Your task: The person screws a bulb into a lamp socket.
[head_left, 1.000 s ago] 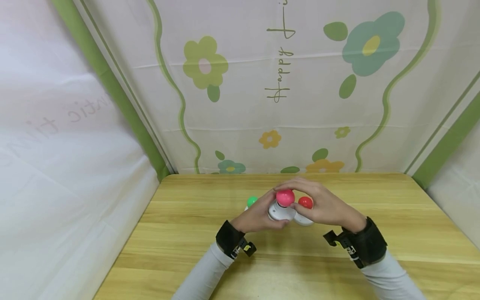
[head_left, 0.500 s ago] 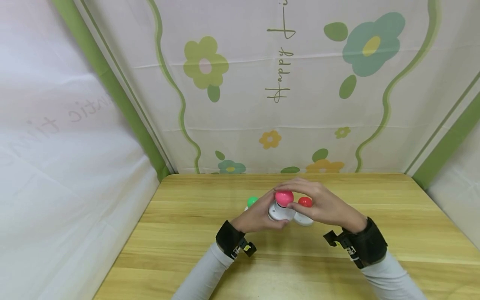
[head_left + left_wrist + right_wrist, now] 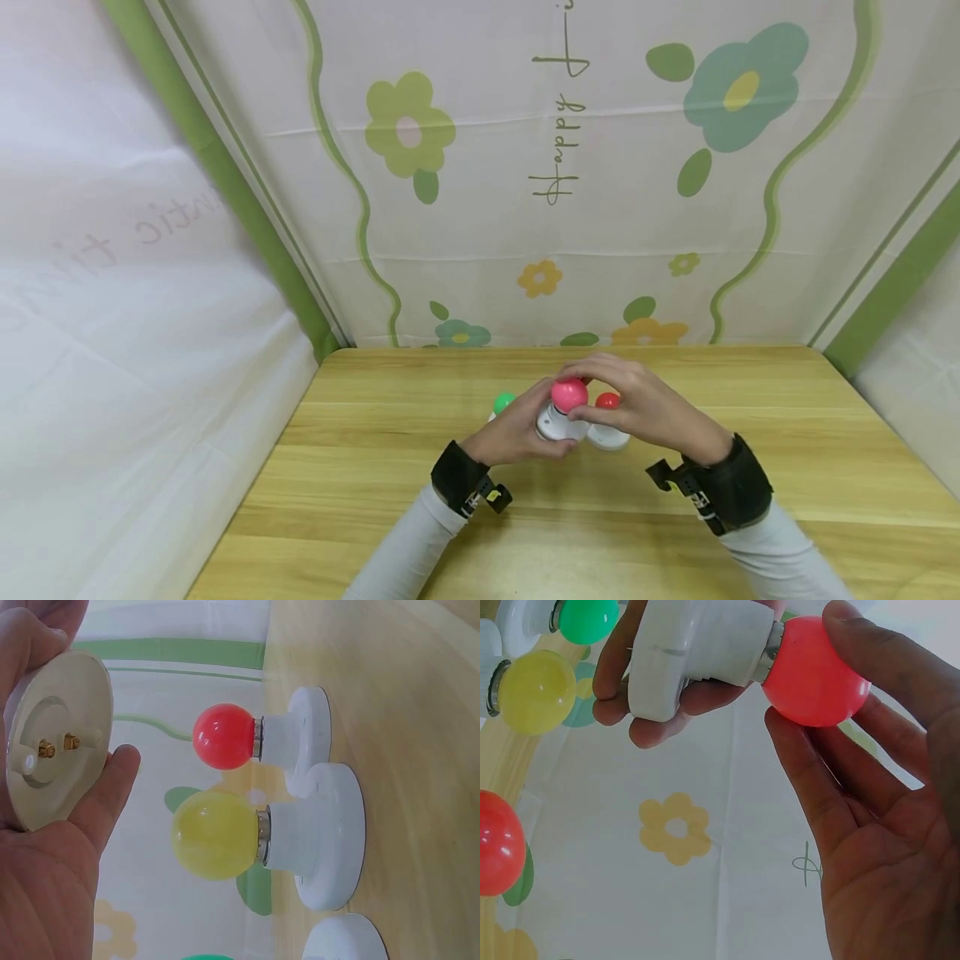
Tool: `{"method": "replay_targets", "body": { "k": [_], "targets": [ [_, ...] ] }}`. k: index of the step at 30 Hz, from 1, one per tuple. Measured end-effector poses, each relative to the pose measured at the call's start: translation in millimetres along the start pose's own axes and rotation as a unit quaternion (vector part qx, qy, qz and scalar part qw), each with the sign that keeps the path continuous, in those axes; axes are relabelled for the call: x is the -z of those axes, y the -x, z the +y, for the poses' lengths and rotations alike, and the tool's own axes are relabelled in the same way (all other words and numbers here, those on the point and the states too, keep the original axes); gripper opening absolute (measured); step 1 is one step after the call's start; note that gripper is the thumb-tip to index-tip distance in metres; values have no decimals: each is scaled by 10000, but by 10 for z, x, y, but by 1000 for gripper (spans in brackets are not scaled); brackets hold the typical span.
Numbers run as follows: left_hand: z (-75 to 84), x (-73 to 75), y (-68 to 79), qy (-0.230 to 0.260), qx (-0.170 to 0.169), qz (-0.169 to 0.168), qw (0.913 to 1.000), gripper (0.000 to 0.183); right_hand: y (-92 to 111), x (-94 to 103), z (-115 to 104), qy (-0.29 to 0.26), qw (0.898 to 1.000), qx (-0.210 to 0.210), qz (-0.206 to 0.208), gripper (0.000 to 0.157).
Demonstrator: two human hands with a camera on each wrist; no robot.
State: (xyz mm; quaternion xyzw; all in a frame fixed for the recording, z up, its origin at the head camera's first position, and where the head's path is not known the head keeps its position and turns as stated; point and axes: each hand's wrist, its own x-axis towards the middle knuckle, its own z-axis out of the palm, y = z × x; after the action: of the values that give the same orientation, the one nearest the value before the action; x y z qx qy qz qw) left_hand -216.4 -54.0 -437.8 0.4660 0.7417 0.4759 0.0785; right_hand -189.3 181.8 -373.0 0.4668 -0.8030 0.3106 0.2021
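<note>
My left hand (image 3: 517,429) grips a white lamp holder (image 3: 558,426) by its round base, raised above the table. Seated in that holder's socket is a pinkish-red bulb (image 3: 570,395), with a strip of its metal cap showing (image 3: 771,651). My right hand (image 3: 648,408) pinches this bulb between thumb and fingertips. In the left wrist view, the underside of the held base (image 3: 56,761) shows two brass screws. A red bulb (image 3: 225,736) and a yellow bulb (image 3: 215,835) stand in white holders on the table; the yellow one is hidden in the head view.
A green bulb (image 3: 504,402) in another holder stands left of the held lamp, partly behind my left hand. The wooden table (image 3: 570,533) ends at a flower-printed cloth (image 3: 480,208). White cloth also hangs at both sides.
My right thumb and fingers have shifted slightly on the pinkish-red bulb, the thumb moving left across its lower side. The left hand and the holder stay almost still.
</note>
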Motion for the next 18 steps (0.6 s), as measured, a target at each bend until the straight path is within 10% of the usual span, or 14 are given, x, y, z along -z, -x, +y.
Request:
{"method": "replay_targets", "body": {
  "k": [18],
  "targets": [
    [37, 36, -16, 37, -68, 22, 10000, 82, 6, 34, -28, -795, 9946, -573, -352, 66]
  ]
}}
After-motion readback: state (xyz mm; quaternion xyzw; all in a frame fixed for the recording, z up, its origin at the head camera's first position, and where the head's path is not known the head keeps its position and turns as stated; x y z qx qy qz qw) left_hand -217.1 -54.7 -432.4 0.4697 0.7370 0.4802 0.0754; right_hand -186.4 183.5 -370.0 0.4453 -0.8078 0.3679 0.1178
